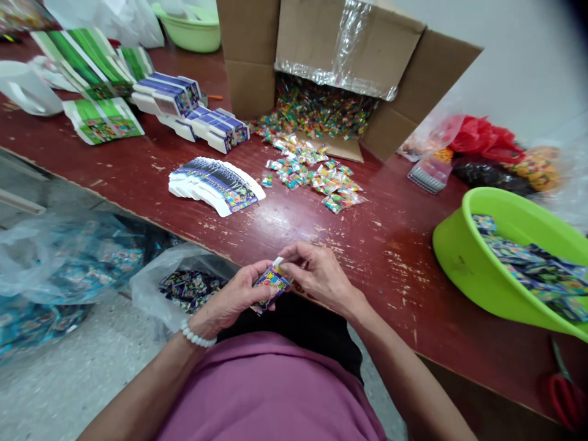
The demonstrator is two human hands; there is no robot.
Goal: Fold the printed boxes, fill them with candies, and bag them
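The left hand (229,303) has its fingers closed around a small box (272,283), held just at the near edge of the bench (367,245). The right hand (316,272) pinches its white flap (277,263) with the fingers, seemingly folding it shut.

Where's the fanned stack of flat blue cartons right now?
In the head view, the fanned stack lies on the red table, left of centre, just left of the loose candy packets, beyond the small box in the left hand and right hand.
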